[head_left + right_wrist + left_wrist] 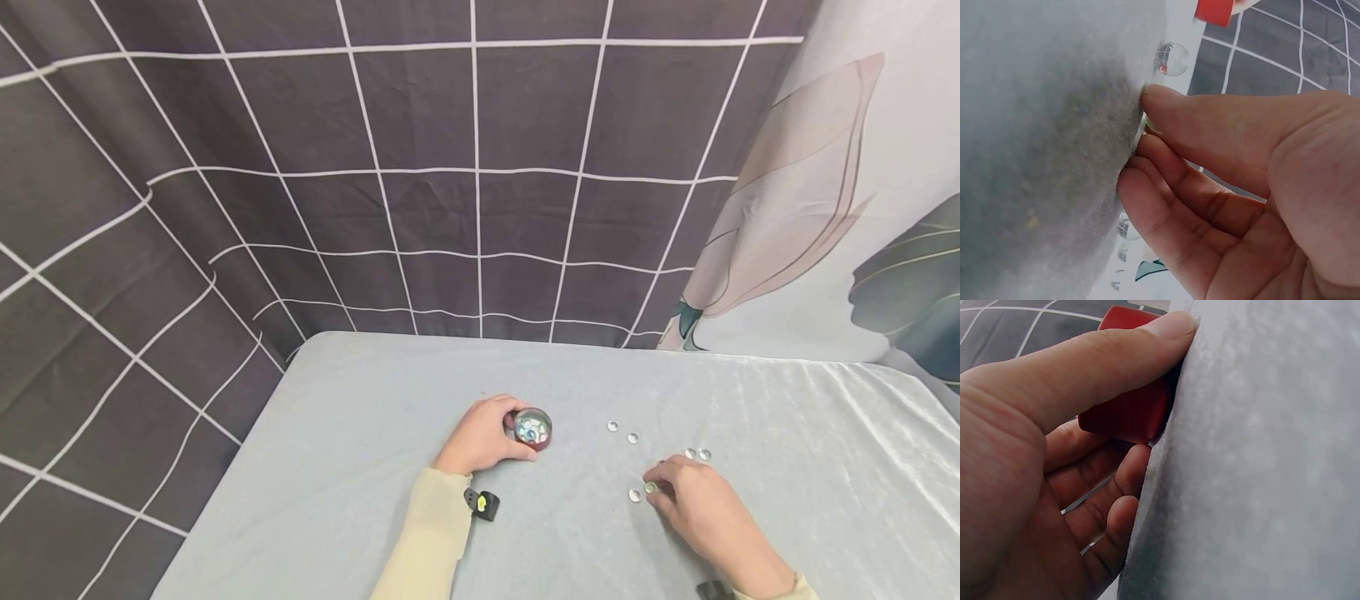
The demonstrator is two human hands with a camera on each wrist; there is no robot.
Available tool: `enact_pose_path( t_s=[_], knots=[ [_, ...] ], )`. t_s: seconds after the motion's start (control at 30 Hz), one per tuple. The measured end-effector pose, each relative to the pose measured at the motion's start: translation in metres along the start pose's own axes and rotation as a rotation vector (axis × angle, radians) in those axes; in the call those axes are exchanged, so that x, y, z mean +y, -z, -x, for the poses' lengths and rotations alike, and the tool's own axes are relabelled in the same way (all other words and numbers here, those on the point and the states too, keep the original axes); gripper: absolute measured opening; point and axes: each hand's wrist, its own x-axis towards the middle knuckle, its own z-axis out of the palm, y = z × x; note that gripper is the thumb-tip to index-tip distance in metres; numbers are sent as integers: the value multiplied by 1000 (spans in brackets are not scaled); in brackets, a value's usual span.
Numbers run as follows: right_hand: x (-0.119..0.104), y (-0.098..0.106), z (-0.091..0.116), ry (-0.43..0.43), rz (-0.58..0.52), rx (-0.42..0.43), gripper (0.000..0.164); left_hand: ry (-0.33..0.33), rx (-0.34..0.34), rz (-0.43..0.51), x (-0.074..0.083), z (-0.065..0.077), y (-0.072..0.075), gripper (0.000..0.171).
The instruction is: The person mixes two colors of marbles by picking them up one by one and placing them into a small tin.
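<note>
Starting left: black wrist strap (482, 503) over a pale sleeve (423, 533), resting by the cloth-covered counter (337, 400). Left grip (480, 437) curved round a small red bowl (1125, 415), thumb along the near wall, fingers at the far side, spread only to the bowl's width. Bowl sits on the cloth left of the loose beads, seemingly upright. Looks stiff and smooth, probably light; material can't be told. Best held as here, low on opposite walls, leaving the mouth free. Tilting could set the clear pieces (532, 432) inside it rolling or sliding.

Right of the bowl, well apart: two clear beads (633, 437) on the cloth, near one another. Nearer the wearer, a single bead (634, 495) just beside the right fingertips. Next, one greenish-tinted bead (650, 487) between thumb and fingertips of the right grip (701, 504), drawn in to about a bead's width; pinch pressure can't be judged.

Beads look hard, glassy, light, likely slippery, perhaps prone to chipping if dropped on something hard. Suggest thumb and finger pads at opposite edges, gentle squeeze; soft cloth should give fingertips room to get under. Farthest right, beyond the knuckles: another pair (704, 454), close together.
</note>
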Motion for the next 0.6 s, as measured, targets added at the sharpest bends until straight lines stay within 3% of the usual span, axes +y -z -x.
enact_pose_path(
  t_s=[0.6],
  knots=[
    [-1, 2, 1, 24, -4, 44, 17, -3, 4, -1, -1, 1, -1, 59]
  ],
)
